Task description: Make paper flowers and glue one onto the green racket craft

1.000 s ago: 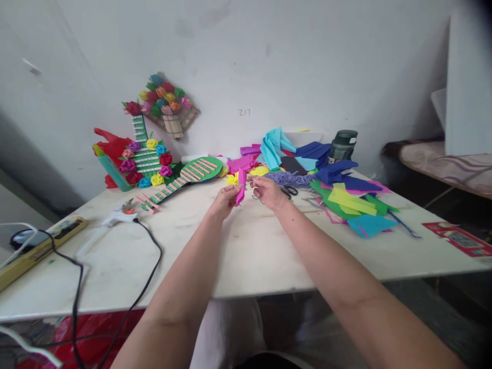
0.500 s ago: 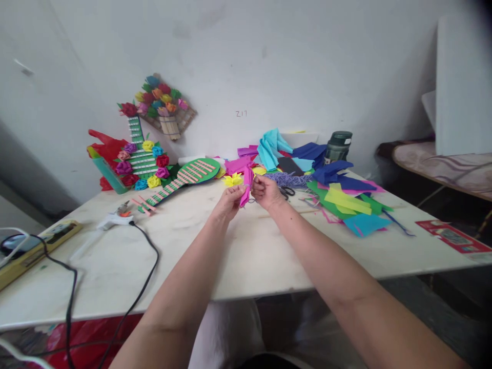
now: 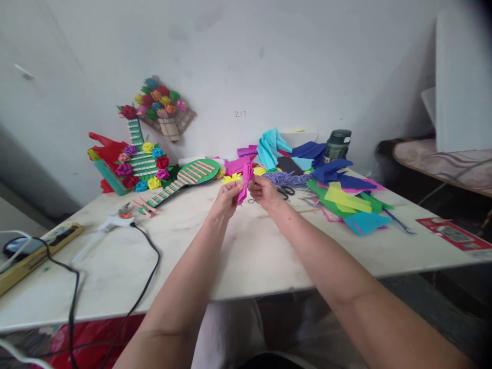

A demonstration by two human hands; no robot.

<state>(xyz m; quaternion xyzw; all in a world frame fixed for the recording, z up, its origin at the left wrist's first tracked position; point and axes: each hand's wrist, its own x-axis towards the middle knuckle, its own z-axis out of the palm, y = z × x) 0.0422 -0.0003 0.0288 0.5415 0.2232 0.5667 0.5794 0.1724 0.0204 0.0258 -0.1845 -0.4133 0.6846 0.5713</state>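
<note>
Above the middle of the white table (image 3: 246, 256) both my hands meet on a folded strip of magenta paper (image 3: 244, 183). My left hand (image 3: 226, 199) pinches the strip from the left, fingers closed on it. My right hand (image 3: 264, 190) grips it from the right, fingers curled. A thin thread or wire seems to run at the strip's middle, but it is too small to be sure. A yellow paper flower (image 3: 232, 178) lies on the table just behind my hands.
Coloured paper sheets (image 3: 348, 200), purple yarn (image 3: 286, 178) and scissors (image 3: 285, 191) lie to the right, with a dark green jar (image 3: 337, 144) behind. Paper-flower crafts (image 3: 144, 159) stand at the back left. A glue gun (image 3: 111, 221) with black cord (image 3: 148, 277) lies left.
My hands have drawn together on the magenta strip and risen slightly; the right hand moved in closer to the left. The view shifted a little.
</note>
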